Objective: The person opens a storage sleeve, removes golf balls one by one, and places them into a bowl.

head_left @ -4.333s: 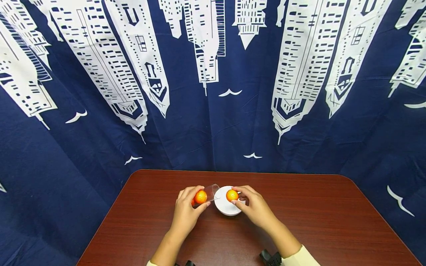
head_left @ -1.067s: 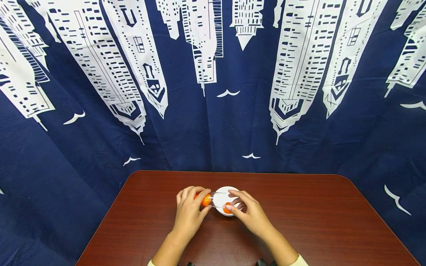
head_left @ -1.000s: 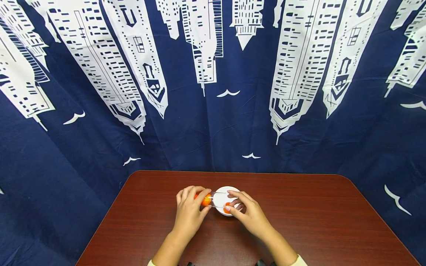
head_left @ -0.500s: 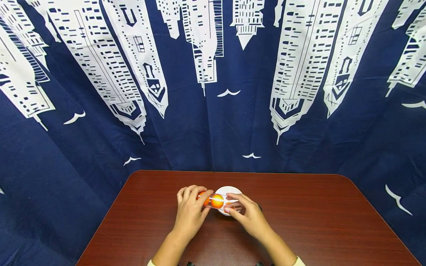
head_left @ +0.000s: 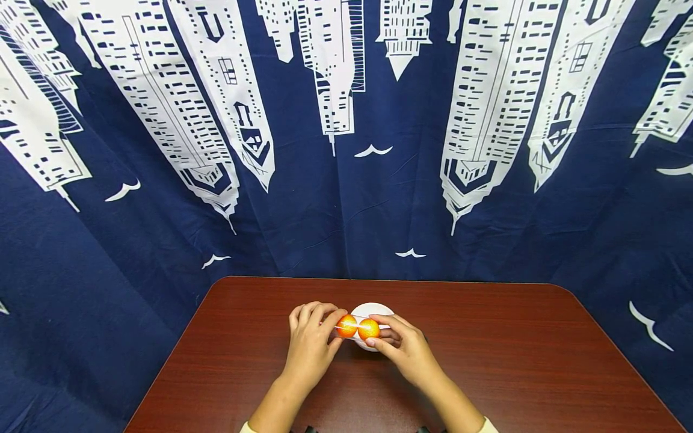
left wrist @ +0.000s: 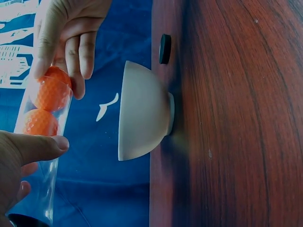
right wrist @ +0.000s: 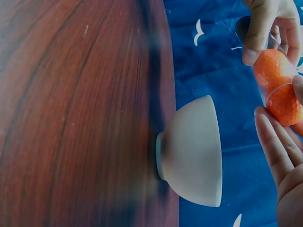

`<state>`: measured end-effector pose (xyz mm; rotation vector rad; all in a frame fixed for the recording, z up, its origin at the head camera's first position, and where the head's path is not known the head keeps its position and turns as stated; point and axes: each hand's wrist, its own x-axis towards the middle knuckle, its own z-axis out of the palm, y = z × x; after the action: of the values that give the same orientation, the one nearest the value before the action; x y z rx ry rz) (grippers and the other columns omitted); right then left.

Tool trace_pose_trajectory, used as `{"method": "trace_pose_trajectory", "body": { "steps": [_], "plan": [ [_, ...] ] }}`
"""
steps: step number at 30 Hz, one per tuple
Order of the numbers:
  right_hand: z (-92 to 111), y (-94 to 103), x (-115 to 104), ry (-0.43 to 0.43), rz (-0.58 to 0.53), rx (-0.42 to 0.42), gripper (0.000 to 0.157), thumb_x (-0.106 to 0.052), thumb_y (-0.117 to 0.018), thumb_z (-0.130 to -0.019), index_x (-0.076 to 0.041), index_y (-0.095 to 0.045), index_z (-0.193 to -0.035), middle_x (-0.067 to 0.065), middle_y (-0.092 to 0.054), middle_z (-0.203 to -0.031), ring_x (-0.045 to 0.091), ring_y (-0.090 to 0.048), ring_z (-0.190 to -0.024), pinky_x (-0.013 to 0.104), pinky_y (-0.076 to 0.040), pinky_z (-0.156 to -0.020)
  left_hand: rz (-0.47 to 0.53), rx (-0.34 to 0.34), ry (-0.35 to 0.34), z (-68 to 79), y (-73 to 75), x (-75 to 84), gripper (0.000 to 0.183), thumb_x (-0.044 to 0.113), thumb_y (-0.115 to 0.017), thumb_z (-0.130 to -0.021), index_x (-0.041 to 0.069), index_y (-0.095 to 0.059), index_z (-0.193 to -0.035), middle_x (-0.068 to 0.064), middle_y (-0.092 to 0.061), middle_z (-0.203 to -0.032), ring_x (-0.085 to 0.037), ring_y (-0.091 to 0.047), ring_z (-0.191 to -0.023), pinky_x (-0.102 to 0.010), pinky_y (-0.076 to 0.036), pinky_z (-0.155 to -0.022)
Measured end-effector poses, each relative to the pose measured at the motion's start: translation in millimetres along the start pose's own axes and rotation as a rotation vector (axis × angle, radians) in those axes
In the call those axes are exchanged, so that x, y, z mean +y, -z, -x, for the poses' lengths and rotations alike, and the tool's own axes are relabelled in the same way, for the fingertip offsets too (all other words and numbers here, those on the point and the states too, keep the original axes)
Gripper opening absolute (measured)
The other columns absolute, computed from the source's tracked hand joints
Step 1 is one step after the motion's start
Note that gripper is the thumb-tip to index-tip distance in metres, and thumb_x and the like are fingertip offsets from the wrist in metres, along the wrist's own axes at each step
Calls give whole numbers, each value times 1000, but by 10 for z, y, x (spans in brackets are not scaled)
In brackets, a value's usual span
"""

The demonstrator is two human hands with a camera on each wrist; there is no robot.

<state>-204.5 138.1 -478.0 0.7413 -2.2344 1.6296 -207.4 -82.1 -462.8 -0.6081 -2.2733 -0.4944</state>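
At the left, a clear tube (left wrist: 45,189) is gripped by the left hand (head_left: 311,337), with thumb and fingers curled round its wall. It is held roughly on its side; a steady hold near its dark end is advised, without squeezing. Inside it the left orange ball (head_left: 347,326) is seen, touching the right orange ball (head_left: 370,329) at the mouth. Beneath, and apart from both, the white bowl (left wrist: 144,113) is stood upright on the table (head_left: 498,343). The right ball is held by the right hand (head_left: 406,346), thumb and fingers bent in from opposite sides; whether the rim is pinched too cannot be told. The ball is best steered along the tube's axis, with the tilt kept slight, so that neither ball is let roll freely. Farther right, a dark disc (left wrist: 164,48) is left lying beside the bowl.
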Motion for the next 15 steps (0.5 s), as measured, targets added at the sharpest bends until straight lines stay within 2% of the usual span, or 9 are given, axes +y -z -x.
{"method": "trace_pose_trajectory", "body": {
  "steps": [9, 15],
  "plan": [
    [3, 19, 16, 70, -22, 21, 41, -7, -78, -86, -4, -68, -125, 12, -70, -109, 13, -73, -94, 26, -61, -78, 24, 17, 33, 10, -13, 29, 55, 15, -96, -63, 23, -72, -112, 4, -65, -112, -25, -54, -113, -52, -37, -101],
    [-6, 55, -19, 83, -24, 43, 42, -4, -77, -87, -4, -66, -127, 12, -69, -111, 13, -72, -96, 24, -60, -81, 82, 9, 105, 14, -15, 47, 59, 13, -97, -62, 22, -71, -114, 2, -65, -113, -25, -54, -114, -53, -37, -103]
  ]
}}
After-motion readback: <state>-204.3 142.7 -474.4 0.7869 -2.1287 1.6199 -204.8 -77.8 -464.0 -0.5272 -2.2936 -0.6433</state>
